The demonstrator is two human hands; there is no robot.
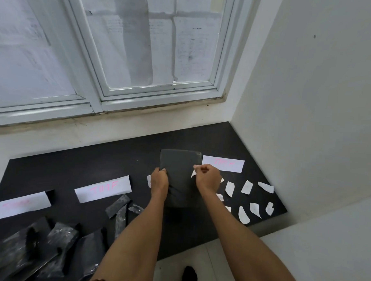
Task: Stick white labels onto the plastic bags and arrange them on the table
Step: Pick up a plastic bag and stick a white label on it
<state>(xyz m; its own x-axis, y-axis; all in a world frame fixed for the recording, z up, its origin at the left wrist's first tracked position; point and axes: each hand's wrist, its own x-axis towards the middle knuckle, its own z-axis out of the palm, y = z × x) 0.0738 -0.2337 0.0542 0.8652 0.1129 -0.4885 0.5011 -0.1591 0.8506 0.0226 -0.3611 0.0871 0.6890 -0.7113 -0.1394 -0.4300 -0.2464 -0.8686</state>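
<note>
Head: left hand (pixel 160 178), right hand (pixel 207 177), one bag (pixel 182 178)

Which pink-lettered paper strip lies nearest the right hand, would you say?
The rightmost strip, just beyond the right hand; the others lie farther left.

Brightness: moderate, even, soft.
Source: daylight through the window (pixel 142 43), diffused by frosted glass and papers taped on it.
Shadows: faint and soft-edged on the black table (pixel 73 163) below the window.
Glare: mild grey sheen on the crumpled dark bags (pixel 16 252), far below and left of the window.
Blur: slight softness overall; pink writing on the paper strips (pixel 103 188) below the window barely legible.
Distortion: wide-angle; window frame leaning and bowed, stretched toward its left end.
</note>
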